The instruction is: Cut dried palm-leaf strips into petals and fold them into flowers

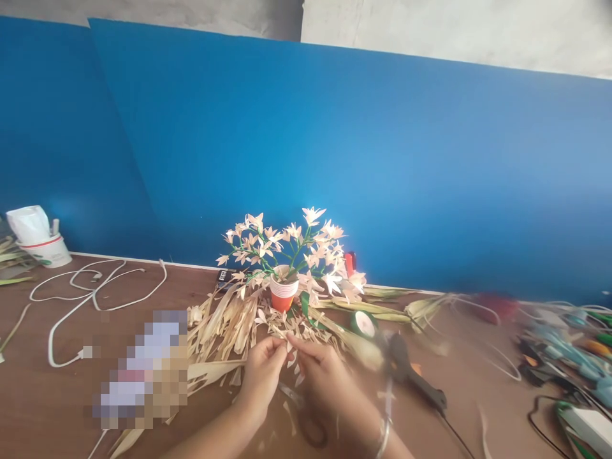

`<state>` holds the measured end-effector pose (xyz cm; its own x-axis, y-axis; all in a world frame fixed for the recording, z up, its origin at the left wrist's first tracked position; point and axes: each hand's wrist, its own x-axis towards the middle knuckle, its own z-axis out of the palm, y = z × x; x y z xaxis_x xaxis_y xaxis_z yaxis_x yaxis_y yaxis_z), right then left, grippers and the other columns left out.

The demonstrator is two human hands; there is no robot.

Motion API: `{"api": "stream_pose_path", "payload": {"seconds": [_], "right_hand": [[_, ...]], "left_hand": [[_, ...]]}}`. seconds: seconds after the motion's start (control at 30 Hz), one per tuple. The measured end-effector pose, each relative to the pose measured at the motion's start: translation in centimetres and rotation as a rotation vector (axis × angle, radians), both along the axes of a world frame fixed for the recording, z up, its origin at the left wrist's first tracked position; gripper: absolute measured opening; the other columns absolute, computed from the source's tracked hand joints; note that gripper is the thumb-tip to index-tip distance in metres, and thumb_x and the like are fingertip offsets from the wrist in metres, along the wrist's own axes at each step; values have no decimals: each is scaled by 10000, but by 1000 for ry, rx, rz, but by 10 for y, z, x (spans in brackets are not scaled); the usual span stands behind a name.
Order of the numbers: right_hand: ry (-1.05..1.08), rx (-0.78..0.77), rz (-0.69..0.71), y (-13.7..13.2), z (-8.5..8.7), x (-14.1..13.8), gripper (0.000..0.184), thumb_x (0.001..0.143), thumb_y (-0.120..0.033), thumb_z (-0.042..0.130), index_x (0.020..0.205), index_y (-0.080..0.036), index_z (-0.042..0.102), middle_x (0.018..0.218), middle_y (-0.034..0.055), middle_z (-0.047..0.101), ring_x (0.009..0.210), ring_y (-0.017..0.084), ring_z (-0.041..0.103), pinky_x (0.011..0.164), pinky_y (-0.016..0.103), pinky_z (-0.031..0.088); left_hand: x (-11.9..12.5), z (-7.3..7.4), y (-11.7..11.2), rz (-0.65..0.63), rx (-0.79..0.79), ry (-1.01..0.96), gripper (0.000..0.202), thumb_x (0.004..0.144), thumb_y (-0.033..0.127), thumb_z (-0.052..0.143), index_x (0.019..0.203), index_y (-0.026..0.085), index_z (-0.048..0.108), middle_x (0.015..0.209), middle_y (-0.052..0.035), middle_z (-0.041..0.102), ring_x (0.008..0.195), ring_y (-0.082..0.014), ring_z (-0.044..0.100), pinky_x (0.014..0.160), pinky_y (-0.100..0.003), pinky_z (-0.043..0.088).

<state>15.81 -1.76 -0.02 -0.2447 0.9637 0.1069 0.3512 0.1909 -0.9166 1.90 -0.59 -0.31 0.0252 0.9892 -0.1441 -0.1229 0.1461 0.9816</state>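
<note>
My left hand (262, 370) and my right hand (327, 376) meet at the front of the table, fingertips close together. Both are closed in a pinch around a small pale petal-like piece (290, 354), mostly hidden by the fingers. Just beyond them stands a paper cup (283, 293) holding green-stemmed artificial flowers (258, 242) with pale pointed petals. Dried corn husks (229, 325) and small cut pieces lie around the cup. A pair of scissors (313, 430) rests partly under my right forearm.
Right of my hands lie a glue gun (418, 376) with its cord and a tape roll (364, 324). Cluttered craft materials (568, 350) fill the far right. White cables (71, 312) and a white cup (50, 250) are at left. A blue panel (335, 146) borders the back.
</note>
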Motion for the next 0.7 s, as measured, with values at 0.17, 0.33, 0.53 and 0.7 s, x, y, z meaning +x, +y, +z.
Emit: {"api": "stream_pose_path", "payload": {"seconds": [0.17, 0.33, 0.53, 0.7], "right_hand": [[-600, 378, -94, -6, -6, -7, 644, 718, 8, 370, 1277, -269, 530, 783, 46, 632, 608, 144, 546, 545, 218, 429], [-876, 527, -149, -6, -11, -11, 721, 664, 53, 381, 1308, -253, 492, 758, 46, 612, 587, 149, 543, 516, 207, 420], [-821, 492, -267, -2, -10, 1, 700, 664, 24, 395, 1313, -224, 480, 782, 54, 619, 582, 160, 557, 505, 225, 445], [-665, 518, -295, 1, -14, 16, 693, 687, 15, 353, 1323, -239, 462, 781, 49, 615, 612, 162, 575, 537, 237, 473]], "left_hand": [[1, -5, 1, 47, -70, -31, 304, 651, 434, 611, 527, 169, 531, 512, 24, 505, 505, -113, 421, 496, -224, 308], [3, -1, 2, 46, -155, -82, 264, 634, 395, 609, 544, 156, 544, 536, 15, 529, 502, -101, 401, 487, -212, 283], [3, 6, -3, 26, -176, -55, 262, 634, 396, 609, 517, 173, 535, 518, 22, 527, 484, -105, 410, 486, -219, 283], [-5, 5, 1, -109, -8, 210, 206, 648, 353, 615, 527, 186, 610, 522, -8, 610, 517, -158, 501, 538, -244, 332]]}}
